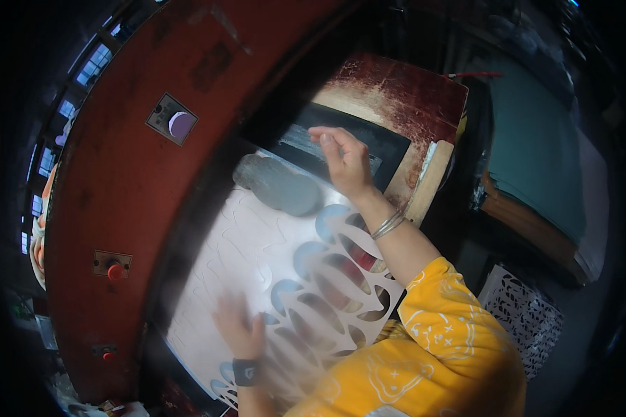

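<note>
My left hand [240,323], blurred by motion, is open over a white sheet [215,278] with curved cut lines and rows of leaf-shaped holes. Its thumb stands apart from the fingers, and a black band is round the wrist. Higher up, my right hand [347,163] is above a dark flat board [389,142]. Its fingers are bent and its thumb lies close to them; anything they hold is hidden. Silvery bangles circle that wrist. Beside my right hand, at the sheet's far end, lies a grey rounded, elongated piece [278,186].
A red machine beam [132,201] with a purple button [181,124] and red knobs [115,272] runs along the left. A worn dark-red board [410,90] lies beyond. At right are a stack of grey-green sheets [535,160] and a white perforated sheet [521,313].
</note>
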Demonstrator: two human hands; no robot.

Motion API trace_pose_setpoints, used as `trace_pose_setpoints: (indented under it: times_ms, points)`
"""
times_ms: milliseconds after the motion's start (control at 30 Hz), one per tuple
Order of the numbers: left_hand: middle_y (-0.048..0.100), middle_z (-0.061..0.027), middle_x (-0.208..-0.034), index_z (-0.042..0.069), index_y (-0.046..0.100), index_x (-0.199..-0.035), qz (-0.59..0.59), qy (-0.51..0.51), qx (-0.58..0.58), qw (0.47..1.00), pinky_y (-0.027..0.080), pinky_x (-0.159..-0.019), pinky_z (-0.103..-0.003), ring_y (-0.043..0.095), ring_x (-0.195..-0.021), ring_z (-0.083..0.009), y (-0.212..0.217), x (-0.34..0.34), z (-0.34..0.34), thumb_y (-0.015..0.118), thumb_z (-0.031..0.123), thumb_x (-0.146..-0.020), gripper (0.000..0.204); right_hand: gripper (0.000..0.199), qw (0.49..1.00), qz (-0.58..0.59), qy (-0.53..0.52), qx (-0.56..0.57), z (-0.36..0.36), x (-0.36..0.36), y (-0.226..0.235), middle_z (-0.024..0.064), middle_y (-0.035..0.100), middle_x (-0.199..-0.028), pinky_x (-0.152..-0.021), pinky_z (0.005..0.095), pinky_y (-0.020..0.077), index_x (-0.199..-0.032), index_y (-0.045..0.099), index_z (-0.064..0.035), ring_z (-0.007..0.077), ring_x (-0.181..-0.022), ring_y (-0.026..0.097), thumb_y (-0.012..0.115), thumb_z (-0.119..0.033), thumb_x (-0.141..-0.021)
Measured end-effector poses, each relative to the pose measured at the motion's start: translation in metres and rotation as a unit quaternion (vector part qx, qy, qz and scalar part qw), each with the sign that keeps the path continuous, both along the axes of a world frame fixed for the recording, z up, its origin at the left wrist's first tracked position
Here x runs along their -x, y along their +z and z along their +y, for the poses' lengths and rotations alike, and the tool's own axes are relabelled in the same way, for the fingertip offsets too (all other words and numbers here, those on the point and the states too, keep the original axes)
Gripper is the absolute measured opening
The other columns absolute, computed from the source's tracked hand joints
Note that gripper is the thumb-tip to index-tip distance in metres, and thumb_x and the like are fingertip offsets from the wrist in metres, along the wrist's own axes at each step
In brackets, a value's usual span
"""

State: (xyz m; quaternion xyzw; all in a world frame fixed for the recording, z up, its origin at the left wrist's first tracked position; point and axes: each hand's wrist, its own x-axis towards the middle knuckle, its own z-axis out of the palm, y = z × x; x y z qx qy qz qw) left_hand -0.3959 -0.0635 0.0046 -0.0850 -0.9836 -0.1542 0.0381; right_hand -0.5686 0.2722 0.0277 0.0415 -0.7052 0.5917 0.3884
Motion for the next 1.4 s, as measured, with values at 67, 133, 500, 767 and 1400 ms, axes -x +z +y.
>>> trace_pose_setpoints:
  times_ms: [67,133,500,767,1400]
  points:
    - [0.042,-0.0214,-0.141,0.011,0.051,-0.133,-0.002,0.005,-0.018,1.0,0.011,-0.111,-0.059,0.032,-0.135,-0.0397,0.001,-0.001,-0.001,0.063,0.028,-0.078,0.059,0.026,1.0,-0.005,-0.011,-0.006,0.001,-0.001,0.002,0.0112,0.069,-0.089,-0.076,0.0281,0.0499,-0.101,0.067,-0.0004,0.0176,-0.085,0.066,0.05,-0.019,-0.096]
    - [0.042,-0.0216,-0.14,0.01,0.052,-0.133,-0.009,0.006,-0.032,0.999,0.011,-0.111,-0.059,0.032,-0.134,-0.0398,0.003,-0.001,0.0,0.062,0.027,-0.078,0.058,0.025,0.999,-0.024,-0.03,-0.011,0.003,-0.001,0.002,0.0115,0.069,-0.089,-0.076,0.028,0.0499,-0.1,0.067,0.0,0.0179,-0.085,0.066,0.05,-0.018,-0.096]
    - [0.061,-0.0166,-0.111,-0.003,0.061,-0.109,-0.003,0.161,-0.289,0.944,0.042,-0.094,-0.039,0.057,-0.104,-0.0297,0.036,-0.054,-0.043,0.058,0.013,-0.084,0.03,0.02,0.988,-0.022,-0.047,-0.147,-0.003,0.014,-0.001,0.0127,0.067,-0.093,-0.078,0.0318,0.0497,-0.097,0.068,-0.0009,0.0239,-0.086,0.064,0.053,-0.013,-0.092]
    - [0.052,-0.0042,-0.069,0.003,0.053,-0.076,0.137,0.261,-0.301,0.907,0.038,-0.058,-0.025,0.049,-0.063,-0.0129,-0.014,-0.188,-0.002,0.055,0.01,-0.088,0.014,0.038,0.986,0.016,-0.052,-0.156,-0.01,0.015,-0.01,0.0197,0.05,-0.126,-0.102,0.0415,0.0346,-0.123,0.056,-0.0029,0.0345,-0.118,0.045,0.055,-0.023,-0.091]
    - [0.057,-0.011,-0.09,0.002,0.062,-0.084,0.163,0.261,0.032,0.951,0.041,-0.078,-0.041,0.053,-0.09,-0.0302,-0.076,-0.209,0.03,0.057,0.015,-0.086,0.013,0.068,0.974,0.131,0.009,-0.183,0.009,-0.05,-0.005,0.0204,0.031,-0.142,-0.106,0.0496,0.023,-0.142,0.034,-0.0104,0.0392,-0.131,0.028,0.061,-0.036,-0.085]
